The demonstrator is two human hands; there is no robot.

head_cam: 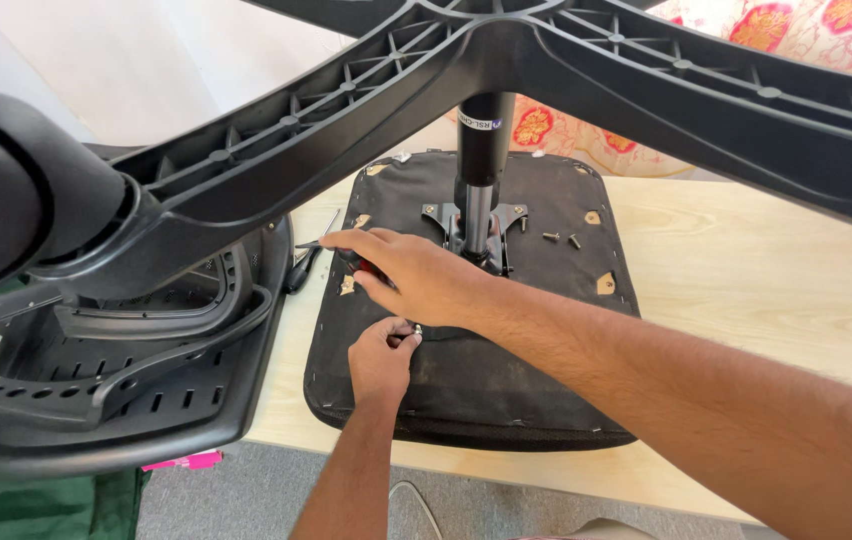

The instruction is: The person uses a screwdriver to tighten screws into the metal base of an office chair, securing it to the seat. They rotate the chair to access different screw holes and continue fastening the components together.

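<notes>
Hands work over an upturned black seat cushion (506, 380) lying on the wooden worktop (746, 270). Right hand (416, 275) grips a red-handled screwdriver (331, 250) near the cushion's left edge, while left hand (381, 360) pinches a small screw (416, 330) just below it. Overhead spreads the black star base (566, 60).

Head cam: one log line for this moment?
left hand: pinching small screw on seat underside | right hand: gripping screwdriver | loose screws on seat | chair base overhead
</notes>
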